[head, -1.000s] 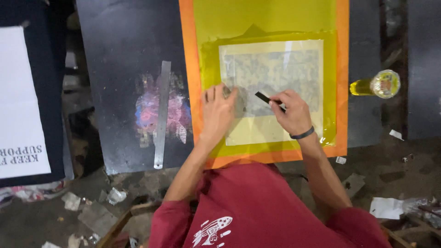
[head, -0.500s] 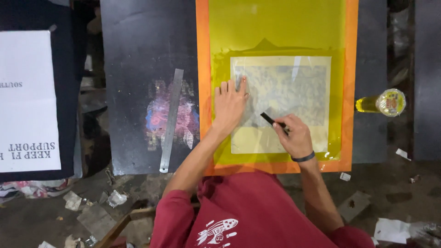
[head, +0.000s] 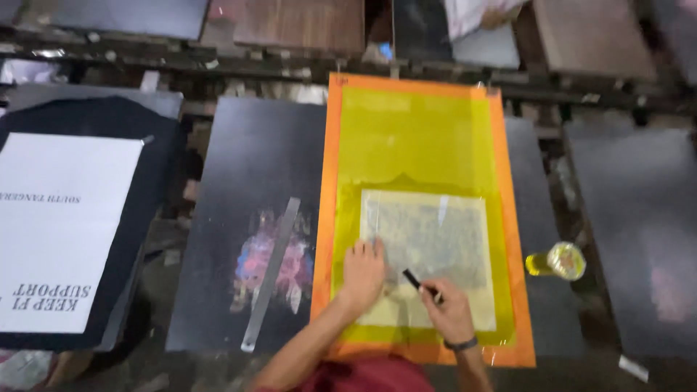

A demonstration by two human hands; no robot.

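Only the forearms, both hands and a strip of clothing show, all at the six o'clock edge of the view. The left hand (head: 361, 274) is bare, with no ring, watch or glove, and its forearm is uncovered as far as the frame shows. The right hand (head: 449, 308) is likewise bare. A dark, narrow wristband (head: 462, 344) circles the right wrist, at about five o'clock from that hand. Between the two forearms, at the very bottom edge, lies a patch of dark red shirt (head: 374, 377), plain cloth with soft folds.
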